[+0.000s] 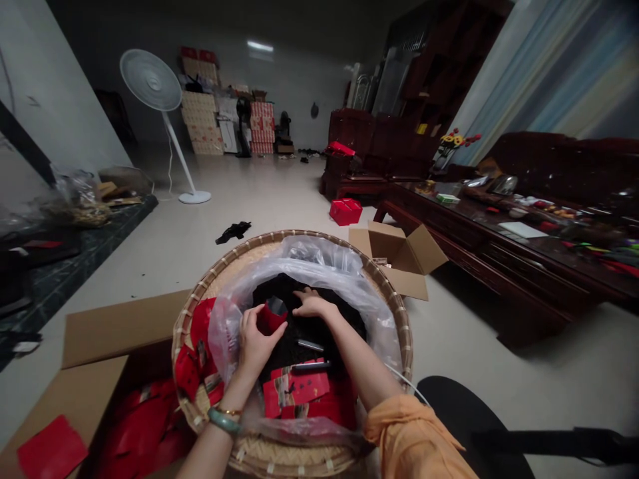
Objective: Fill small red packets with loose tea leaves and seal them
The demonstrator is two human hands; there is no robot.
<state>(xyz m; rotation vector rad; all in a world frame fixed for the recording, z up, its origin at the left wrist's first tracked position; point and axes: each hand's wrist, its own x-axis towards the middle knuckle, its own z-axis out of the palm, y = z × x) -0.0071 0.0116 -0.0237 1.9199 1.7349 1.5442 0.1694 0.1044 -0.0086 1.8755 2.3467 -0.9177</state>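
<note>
The left hand (257,347) gripped a red tube (271,317) with a silvery lining, its fingers (248,324) curled around the tube and holding it above a dark, loose mass (294,326) that filled a clear plastic bag (319,263). The right hand (312,305) lay just beside the tube, its fingers (302,295) spread and resting on the dark mass, gripping nothing visible. The bag sat inside a round woven basket (387,298). Two silver tubes (310,345) lay on the dark mass, and red packets (294,392) were heaped near the basket's edge. Left of the basket, an open cardboard box (114,332) held more red packets (140,419). Another open box (399,256) stood beyond the basket, on the floor (150,266).
</note>
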